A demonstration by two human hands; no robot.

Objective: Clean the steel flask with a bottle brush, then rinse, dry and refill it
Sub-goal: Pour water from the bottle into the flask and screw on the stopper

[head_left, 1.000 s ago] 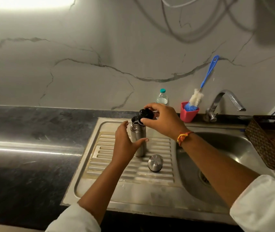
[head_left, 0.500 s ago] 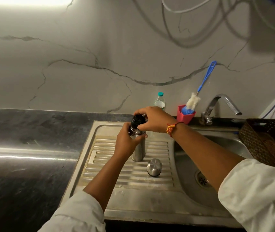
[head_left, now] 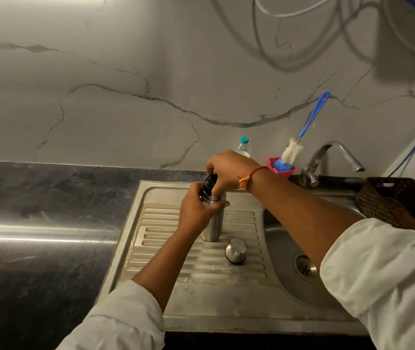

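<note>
Atop the flask (head_left: 214, 227), right hand (head_left: 229, 170) half-hides the stopper (head_left: 210, 182).

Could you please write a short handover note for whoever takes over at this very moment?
Left hand grips the steel flask, upright on the drainboard. Right hand pinches the black stopper at the flask's mouth.
Steel cap lies on the drainboard right of the flask; bottle brush stands in the pink cup by the tap.
Done: cap off.
To do: cannot tell whether brushing happened; check inside, then finish remaining steps.
</note>
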